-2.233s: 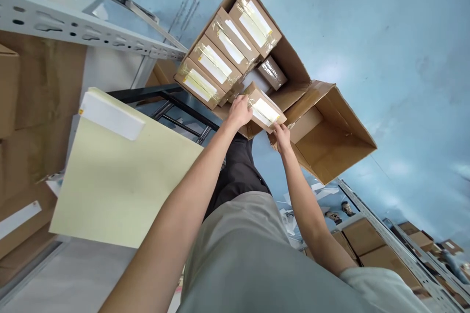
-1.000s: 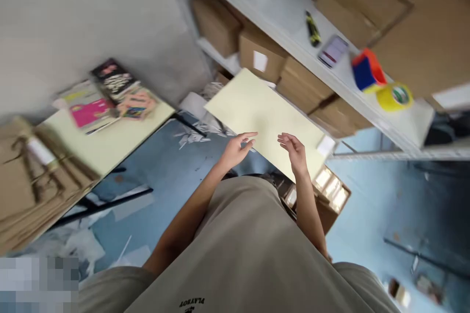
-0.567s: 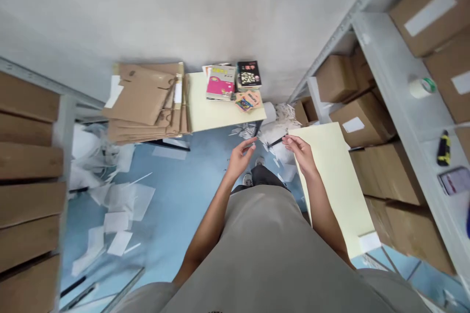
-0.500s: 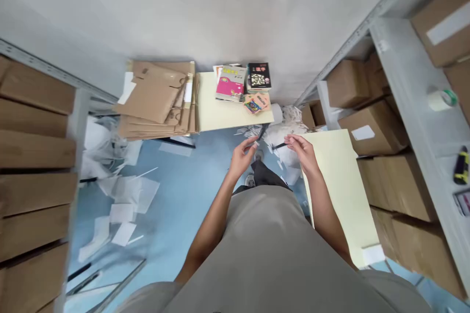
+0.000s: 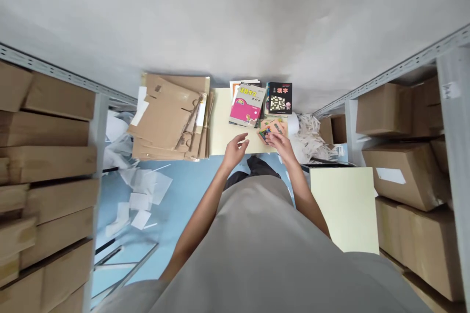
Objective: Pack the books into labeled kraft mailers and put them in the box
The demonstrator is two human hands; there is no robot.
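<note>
Our small orange booklet (image 5: 272, 128) lies at the surface's (image 5: 220, 132) near edge; our right hand (image 5: 282, 143) has now reached it, fingers spread on top. Our left hand (image 5: 235, 149) hovers empty and loose beside, closer to the pink book (image 5: 246, 105) than before.

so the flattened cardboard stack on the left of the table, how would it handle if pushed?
The flattened cardboard stack lies uneven, with sheets skewed and overhanging the table edge, so a push would likely slide the top sheets rather than move it whole. Each sheet looks stiff and probably light. The left hand hovers open beside it, not touching.
</note>
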